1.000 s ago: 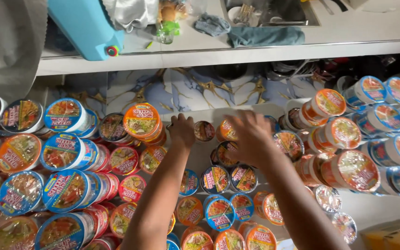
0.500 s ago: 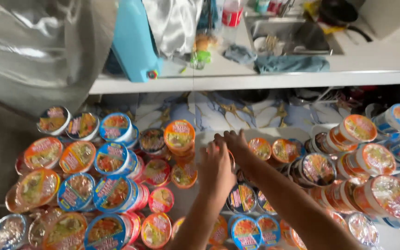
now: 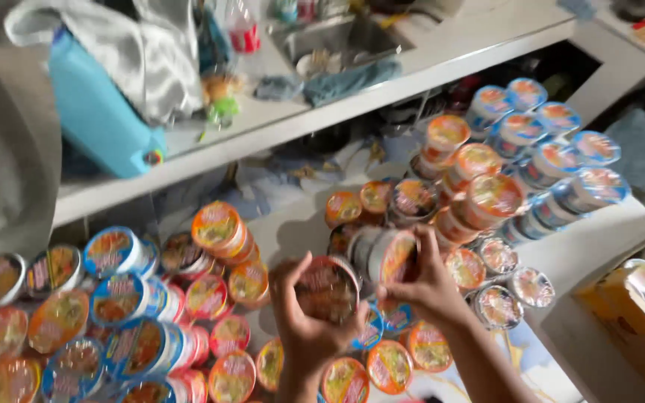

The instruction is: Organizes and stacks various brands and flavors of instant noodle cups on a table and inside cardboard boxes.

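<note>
Left hand [image 3: 309, 322]: fingers closed round a dark-lidded noodle cup [image 3: 328, 287], held above the heap. Right hand [image 3: 428, 287]: fingers wrapped round an orange-lidded cup [image 3: 395, 257] just beside it. Surroundings: stacked cups left [image 3: 121, 298] and right [image 3: 487, 194] (crowding both hands); blue jug [image 3: 98, 112] on tabletop [image 3: 278, 123]; cardboard box [image 3: 628, 321].

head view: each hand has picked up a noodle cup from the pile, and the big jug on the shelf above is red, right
Not quite: the jug on the shelf is blue, not red. The head view shows that. The rest holds: the left hand holds one noodle cup and the right hand holds another cup, above the pile of cups.
</note>
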